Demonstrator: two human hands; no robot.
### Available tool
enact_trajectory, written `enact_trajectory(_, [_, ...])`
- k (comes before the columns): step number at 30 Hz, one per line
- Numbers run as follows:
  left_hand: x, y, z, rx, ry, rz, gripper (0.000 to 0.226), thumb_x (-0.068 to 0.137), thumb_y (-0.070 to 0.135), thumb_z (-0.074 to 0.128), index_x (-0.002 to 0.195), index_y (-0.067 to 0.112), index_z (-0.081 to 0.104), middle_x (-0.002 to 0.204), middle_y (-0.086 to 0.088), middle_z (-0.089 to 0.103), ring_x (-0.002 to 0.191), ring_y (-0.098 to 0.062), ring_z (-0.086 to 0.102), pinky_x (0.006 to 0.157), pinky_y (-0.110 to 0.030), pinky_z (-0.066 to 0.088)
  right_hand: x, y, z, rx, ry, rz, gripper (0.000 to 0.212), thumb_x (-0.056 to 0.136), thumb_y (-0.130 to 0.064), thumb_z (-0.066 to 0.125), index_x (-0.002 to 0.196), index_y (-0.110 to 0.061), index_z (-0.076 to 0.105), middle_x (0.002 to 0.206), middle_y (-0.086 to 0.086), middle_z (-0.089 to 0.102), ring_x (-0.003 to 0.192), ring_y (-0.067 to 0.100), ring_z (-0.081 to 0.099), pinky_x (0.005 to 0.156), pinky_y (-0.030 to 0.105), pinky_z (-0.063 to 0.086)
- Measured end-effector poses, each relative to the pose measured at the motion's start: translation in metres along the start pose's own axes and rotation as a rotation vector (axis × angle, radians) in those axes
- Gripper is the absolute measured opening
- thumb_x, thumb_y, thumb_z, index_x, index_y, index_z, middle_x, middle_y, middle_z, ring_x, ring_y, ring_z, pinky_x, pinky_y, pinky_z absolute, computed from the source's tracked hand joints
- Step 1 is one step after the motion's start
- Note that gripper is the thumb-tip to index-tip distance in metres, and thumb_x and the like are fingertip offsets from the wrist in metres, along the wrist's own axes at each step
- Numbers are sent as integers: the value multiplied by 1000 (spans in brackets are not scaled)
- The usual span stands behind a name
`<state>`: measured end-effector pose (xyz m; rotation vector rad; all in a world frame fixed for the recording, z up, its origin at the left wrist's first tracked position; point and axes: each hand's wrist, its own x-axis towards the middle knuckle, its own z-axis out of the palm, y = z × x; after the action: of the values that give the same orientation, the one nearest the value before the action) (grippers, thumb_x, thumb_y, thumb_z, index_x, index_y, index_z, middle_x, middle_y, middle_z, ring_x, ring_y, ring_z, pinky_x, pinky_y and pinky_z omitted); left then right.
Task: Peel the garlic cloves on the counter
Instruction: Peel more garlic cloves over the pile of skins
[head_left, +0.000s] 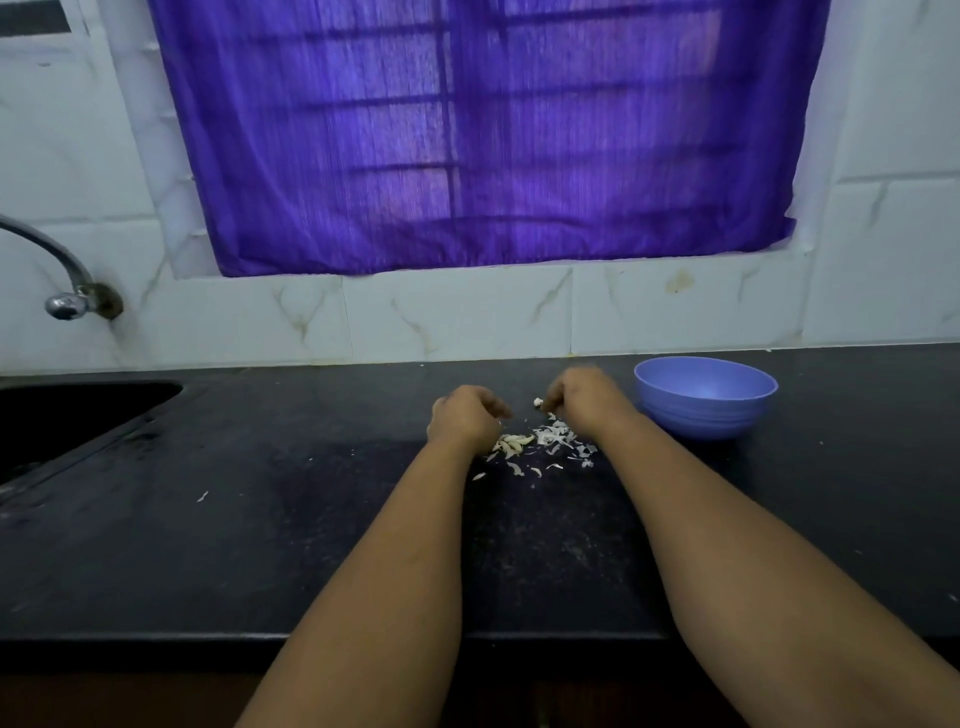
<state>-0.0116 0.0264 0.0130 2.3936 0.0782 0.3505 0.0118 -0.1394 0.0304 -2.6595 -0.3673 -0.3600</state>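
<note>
Both bare forearms reach forward over the black tabletop (260, 519), the hands set side by side and apart near its far middle. The left hand (466, 415) has its fingers curled under toward the palm, knuckles up; whether it grips anything cannot be told, since the fingertips are hidden beneath the hand. The right hand (582, 397) is likewise curled, and at its 9 o'clock edge a small white piece, apparently a garlic clove (538, 401), sits at the fingertips, seemingly pinched there, though blur keeps the grip from being certain. Just toward the person from the gap between the two hands lies a little cluster of pale peeled garlic cloves (511, 442), touching one another on the tabletop beside the left wrist. At 3 o'clock from that cluster, against the right wrist, is a heap of thin white garlic skins (558, 435), with looser flakes scattered toward 6 o'clock and one stray flake (202, 497) well off at 9 o'clock. A blue plastic bowl (705, 415) stands upright at 3 o'clock of the right hand, just beside it. A dark sink (67, 415) is sunk into the tabletop far at 9 o'clock, with a metal tap (62, 275) on the marbled wall tiles above it. A purple curtain (467, 130) covers the window at 12 o'clock.
</note>
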Motion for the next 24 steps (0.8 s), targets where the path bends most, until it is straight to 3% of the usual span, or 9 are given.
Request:
enact_trajectory(3, [0, 1, 5, 105, -95, 123, 19, 83, 13, 69, 91, 30, 75, 103, 3, 71, 119, -24, 52, 102, -36, 45, -1, 1, 3, 35, -5, -45, 32, 88, 8, 57, 107, -11, 74, 107, 7, 71, 94, 20, 66, 84, 27, 51])
enact_trajectory(6, [2, -2, 5, 196, -78, 155, 15, 84, 23, 71, 98, 28, 74, 109, 1, 69, 123, -26, 42, 105, -32, 38, 0, 2, 2, 54, 46, -33, 25, 86, 4, 60, 99, -12, 73, 97, 6, 70, 86, 20, 65, 77, 29, 51])
enact_trajectory(11, [3, -4, 3, 302, -109, 133, 5, 86, 31, 66, 83, 34, 64, 110, -1, 67, 120, -26, 47, 105, -35, 37, 2, 2, 1, 58, 63, -20, 10, 82, -1, 68, 83, -10, 72, 84, 9, 71, 71, 18, 62, 67, 25, 47])
enact_trajectory(14, [3, -4, 4, 327, -121, 139, 11, 82, 34, 71, 75, 34, 63, 107, 1, 66, 116, -24, 47, 102, -35, 40, 3, 0, 3, 37, 40, -22, 15, 85, 1, 66, 90, -9, 76, 92, 11, 73, 80, 22, 67, 71, 25, 49])
enact_trajectory(18, [4, -4, 6, 346, -124, 167, 16, 80, 32, 73, 71, 35, 61, 105, 1, 67, 112, -24, 51, 99, -33, 39, -2, -4, 2, 4, -34, -85, 37, 87, 11, 51, 112, -8, 71, 113, 10, 69, 101, 20, 65, 90, 25, 49])
enact_trajectory(20, [3, -3, 6, 345, -126, 171, 13, 79, 34, 75, 74, 36, 63, 103, 2, 67, 112, -23, 51, 100, -33, 39, -4, -3, 0, 0, -38, -110, 44, 86, 13, 48, 117, -11, 69, 117, 8, 68, 103, 19, 64, 86, 20, 46])
enact_trajectory(24, [4, -2, 5, 330, -122, 161, 6, 79, 32, 76, 80, 31, 70, 101, 1, 69, 114, -22, 48, 98, -35, 45, -3, -2, -1, 47, 10, -100, 29, 88, 4, 59, 109, -11, 72, 107, 8, 71, 94, 19, 65, 77, 20, 45])
